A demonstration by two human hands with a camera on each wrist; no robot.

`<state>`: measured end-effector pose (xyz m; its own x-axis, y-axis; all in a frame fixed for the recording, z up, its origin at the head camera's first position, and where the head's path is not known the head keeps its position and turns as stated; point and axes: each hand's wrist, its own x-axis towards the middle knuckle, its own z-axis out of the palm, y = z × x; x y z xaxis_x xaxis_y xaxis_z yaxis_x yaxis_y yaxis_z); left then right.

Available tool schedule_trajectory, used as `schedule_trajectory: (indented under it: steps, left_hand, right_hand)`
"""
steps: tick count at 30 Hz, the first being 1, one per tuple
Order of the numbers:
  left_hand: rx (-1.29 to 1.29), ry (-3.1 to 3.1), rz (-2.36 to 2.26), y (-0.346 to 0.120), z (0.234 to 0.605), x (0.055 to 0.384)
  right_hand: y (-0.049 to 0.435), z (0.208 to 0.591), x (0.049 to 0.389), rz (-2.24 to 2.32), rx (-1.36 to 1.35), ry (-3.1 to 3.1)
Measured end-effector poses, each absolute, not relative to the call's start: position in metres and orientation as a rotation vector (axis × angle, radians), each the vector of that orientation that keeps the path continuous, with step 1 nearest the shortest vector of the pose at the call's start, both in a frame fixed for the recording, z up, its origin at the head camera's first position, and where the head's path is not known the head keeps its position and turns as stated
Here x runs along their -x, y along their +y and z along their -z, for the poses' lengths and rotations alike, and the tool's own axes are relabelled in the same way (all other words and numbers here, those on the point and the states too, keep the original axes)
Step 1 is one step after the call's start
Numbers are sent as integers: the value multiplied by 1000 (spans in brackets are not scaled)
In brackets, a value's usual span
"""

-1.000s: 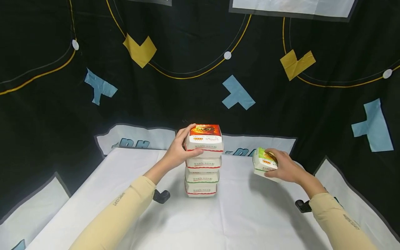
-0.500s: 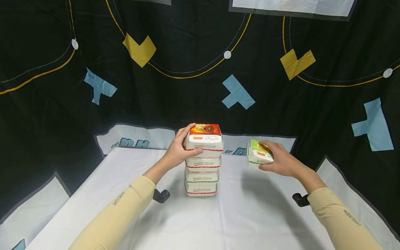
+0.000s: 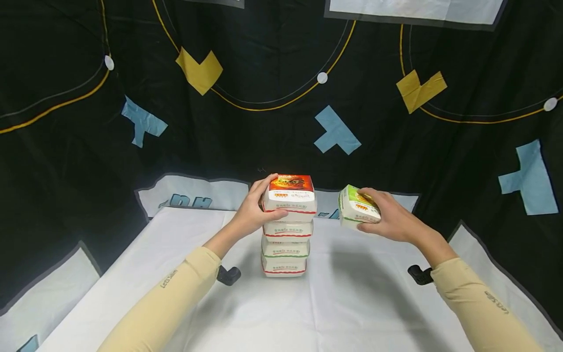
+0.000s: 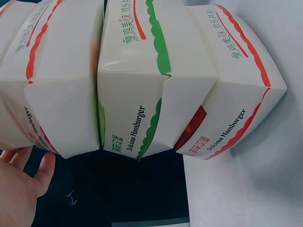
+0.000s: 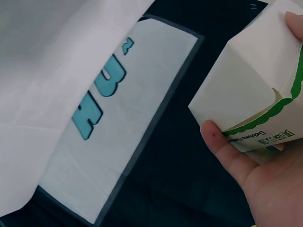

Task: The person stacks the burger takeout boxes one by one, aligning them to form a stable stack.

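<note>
Several white hamburger boxes stand stacked on the white table. The top box [image 3: 292, 198] has a red lid picture; my left hand [image 3: 251, 211] grips its left side, thumb across the front and fingers at the rear. Below it, a green-trimmed box [image 3: 286, 248] sits above the red-trimmed bottom box [image 3: 283, 266]. To the right of the stack, my right hand [image 3: 393, 214] holds a green-topped hamburger box [image 3: 354, 211], tilted and raised over the table. Thumb and fingers span that box [image 5: 246, 80] in the right wrist view; part of it is cut off there.
The white-covered table [image 3: 246, 318] ends at a black curtain [image 3: 246, 142] with coloured paper cutouts behind it. Small black curved pieces [image 3: 229, 276] show at both wrists. A white lettered strip [image 3: 198, 195] runs along the back edge.
My right hand has moved left and upward with the green-topped hamburger box, bringing it closer to the stack. My left hand keeps its grip on the top box, and the stack stays put.
</note>
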<state>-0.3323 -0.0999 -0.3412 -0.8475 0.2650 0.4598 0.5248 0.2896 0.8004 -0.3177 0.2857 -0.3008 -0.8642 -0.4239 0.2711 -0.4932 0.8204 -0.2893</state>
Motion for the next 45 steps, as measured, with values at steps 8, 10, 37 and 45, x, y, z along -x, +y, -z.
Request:
schedule_trajectory:
  steps: [8,10,37,45]
  left_hand:
    - [724,-2330,1581,-99,340,331]
    - [724,-2333,1582,-98,340,330]
    - [737,-2318,1557,-99,340,331]
    - [746,-2317,1546,-99,340,331]
  right_hand:
    - [272,286,316,-567,-709,-2786]
    - [268,282,316,-577,-714,-2772]
    - [216,236,318,-633,-833,-2612]
    - [199,225,320,-590,-900,-2586]
